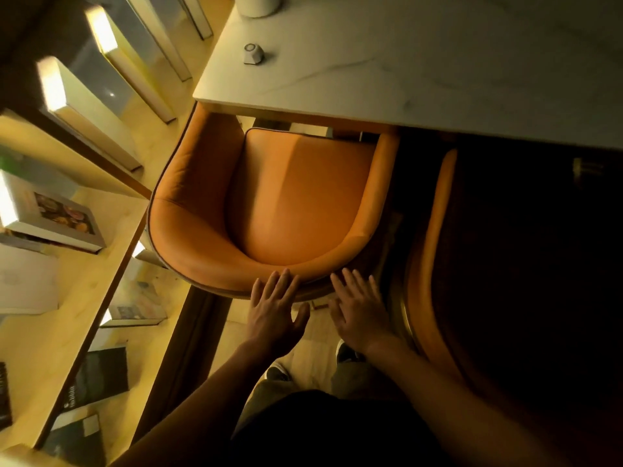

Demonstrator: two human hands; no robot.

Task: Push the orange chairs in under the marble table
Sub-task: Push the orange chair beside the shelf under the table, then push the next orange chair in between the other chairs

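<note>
An orange leather chair (269, 200) with a curved back stands below me, its front edge tucked under the white marble table (421, 62). My left hand (274, 313) is flat with straight fingers, its fingertips on the rear rim of the chair's back. My right hand (359, 311) is also spread flat, fingertips at the back's outer edge just right of the left hand. A second orange chair (435, 264) stands to the right in deep shadow, mostly hidden.
A small white knob-like device (253, 53) and a white round vessel (258, 3) sit on the table's left end. Wooden shelves (97, 264) with boxes and books run close along the left. My shoes (279, 372) stand on pale floor behind the chair.
</note>
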